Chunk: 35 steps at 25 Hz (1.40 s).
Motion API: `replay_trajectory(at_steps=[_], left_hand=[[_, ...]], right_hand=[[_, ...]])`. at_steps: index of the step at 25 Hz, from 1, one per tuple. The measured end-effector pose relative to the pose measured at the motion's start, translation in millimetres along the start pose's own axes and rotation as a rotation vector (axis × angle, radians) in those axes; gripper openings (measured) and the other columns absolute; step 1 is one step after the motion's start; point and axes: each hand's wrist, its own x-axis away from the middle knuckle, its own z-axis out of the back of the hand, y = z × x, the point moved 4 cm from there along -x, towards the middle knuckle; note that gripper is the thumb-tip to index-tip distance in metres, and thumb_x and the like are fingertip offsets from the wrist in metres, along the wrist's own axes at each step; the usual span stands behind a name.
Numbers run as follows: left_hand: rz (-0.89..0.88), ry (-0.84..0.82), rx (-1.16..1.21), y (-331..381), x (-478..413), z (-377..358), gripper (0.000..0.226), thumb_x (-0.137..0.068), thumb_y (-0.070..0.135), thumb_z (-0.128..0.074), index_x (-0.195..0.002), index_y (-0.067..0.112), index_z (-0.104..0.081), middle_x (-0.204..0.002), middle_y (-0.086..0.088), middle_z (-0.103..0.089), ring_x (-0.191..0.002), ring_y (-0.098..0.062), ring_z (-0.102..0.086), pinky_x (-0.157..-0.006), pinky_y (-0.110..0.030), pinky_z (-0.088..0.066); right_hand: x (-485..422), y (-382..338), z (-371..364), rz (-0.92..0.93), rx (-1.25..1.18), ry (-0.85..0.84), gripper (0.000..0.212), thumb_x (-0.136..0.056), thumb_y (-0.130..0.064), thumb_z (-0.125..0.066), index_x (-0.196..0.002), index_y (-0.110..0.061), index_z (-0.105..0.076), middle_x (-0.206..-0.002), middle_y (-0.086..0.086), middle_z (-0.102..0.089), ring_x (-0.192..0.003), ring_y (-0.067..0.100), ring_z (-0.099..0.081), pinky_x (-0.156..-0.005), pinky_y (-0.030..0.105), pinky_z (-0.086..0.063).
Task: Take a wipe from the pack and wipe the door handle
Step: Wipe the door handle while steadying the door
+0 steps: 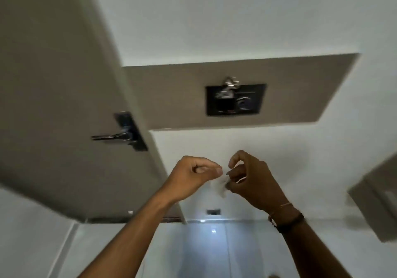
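Observation:
A dark lever door handle (111, 137) on a black lock plate sits on the taupe door (53, 84) at the left. Both my hands are raised in front of the white wall, right of the door's edge and below the handle. A small white wipe (221, 186) hangs blurred between them. My right hand (251, 181) pinches the wipe with its fingertips. My left hand (193, 174) is curled, its thumb and forefinger at the wipe's top edge. The pack is not in view.
A black wall panel (236, 101) with a speaker grille and a metal piece above it sits on a taupe wall band. A taupe box-like edge (376, 196) juts in at the right. Glossy white floor tiles (214, 252) lie below.

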Motion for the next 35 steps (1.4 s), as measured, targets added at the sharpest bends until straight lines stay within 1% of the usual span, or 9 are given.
replay_trajectory(at_steps=[6,11,14,17,23,26,29,32,35], left_hand=[[0.014,0.198,0.019,-37,89,141,0.011,-0.096,0.037,-0.079,-0.101,0.034,-0.088,-0.097,0.011,-0.086,-0.087,-0.003,-0.078,-0.073,-0.014,-0.058],[0.088,0.384,0.211,-69,124,194,0.02,-0.097,0.001,-0.074,-0.101,0.019,-0.084,-0.096,-0.001,-0.084,-0.089,-0.021,-0.082,-0.071,-0.026,-0.068],[0.197,0.538,0.416,-86,127,211,0.018,-0.098,-0.001,-0.069,-0.107,0.012,-0.077,-0.095,-0.011,-0.078,-0.079,-0.019,-0.078,-0.066,-0.026,-0.068],[0.253,0.579,0.536,-100,120,218,0.009,-0.099,0.003,-0.07,-0.106,0.008,-0.073,-0.098,-0.015,-0.077,-0.079,-0.022,-0.077,-0.066,-0.025,-0.069],[0.298,0.543,0.611,-124,96,235,0.013,-0.096,0.004,-0.076,-0.095,0.015,-0.069,-0.098,-0.012,-0.077,-0.072,-0.017,-0.079,-0.062,-0.026,-0.067],[0.264,0.518,0.314,-126,82,251,0.03,-0.094,0.015,-0.082,-0.121,0.019,-0.07,-0.122,-0.011,-0.077,-0.096,-0.022,-0.08,-0.083,-0.041,-0.068],[0.058,0.771,-0.209,-92,66,298,0.064,-0.093,0.039,-0.081,-0.15,0.028,-0.055,-0.142,0.007,-0.061,-0.13,-0.017,-0.061,-0.099,-0.039,-0.054],[-0.297,1.065,-0.574,-31,45,348,0.065,-0.098,0.051,-0.069,-0.156,0.031,-0.047,-0.17,-0.001,-0.044,-0.159,-0.027,-0.04,-0.124,-0.05,-0.036],[-0.478,1.189,-0.951,13,9,387,0.069,-0.1,0.06,-0.059,-0.159,0.031,-0.04,-0.177,-0.011,-0.031,-0.166,-0.032,-0.019,-0.133,-0.068,-0.016]], right_hand=[[-57,-110,-131,0.242,-0.003,-0.3,0.043,-0.069,-0.008,-0.088,-0.086,-0.027,-0.053,-0.072,-0.005,-0.078,-0.063,0.013,-0.072,-0.062,0.03,-0.061],[-80,-143,-203,0.31,-0.132,-0.456,0.014,-0.085,-0.007,-0.075,-0.091,-0.001,-0.064,-0.081,0.014,-0.07,-0.07,0.023,-0.068,-0.065,0.036,-0.059],[-80,-139,-234,0.048,-0.375,-0.592,0.022,-0.092,-0.026,-0.058,-0.107,-0.011,-0.067,-0.105,0.017,-0.067,-0.089,0.029,-0.069,-0.075,0.037,-0.06],[-80,-131,-252,-0.038,-0.359,-0.568,0.039,-0.089,-0.042,-0.068,-0.121,-0.02,-0.063,-0.108,0.007,-0.071,-0.095,0.022,-0.071,-0.077,0.035,-0.063],[-90,-114,-261,-0.529,-0.889,-0.22,0.018,-0.096,-0.013,-0.062,-0.113,-0.007,-0.06,-0.12,0.019,-0.063,-0.113,0.038,-0.062,-0.093,0.051,-0.055],[-99,-119,-246,-0.443,-0.774,0.127,0.012,-0.088,-0.009,-0.071,-0.099,-0.009,-0.064,-0.111,0.016,-0.066,-0.102,0.032,-0.067,-0.079,0.045,-0.061],[-113,-150,-222,-0.109,-0.378,0.549,0.017,-0.077,-0.01,-0.073,-0.078,-0.022,-0.061,-0.076,0.002,-0.069,-0.071,0.016,-0.07,-0.06,0.034,-0.063],[-142,-187,-241,0.092,0.0,0.57,0.008,-0.073,-0.026,-0.056,-0.077,-0.029,-0.05,-0.062,-0.009,-0.057,-0.055,0.004,-0.056,-0.05,0.009,-0.042],[-174,-194,-274,0.047,0.262,0.5,0.018,-0.075,-0.026,-0.063,-0.082,-0.033,-0.048,-0.07,-0.011,-0.057,-0.065,0.012,-0.056,-0.053,0.023,-0.045]])
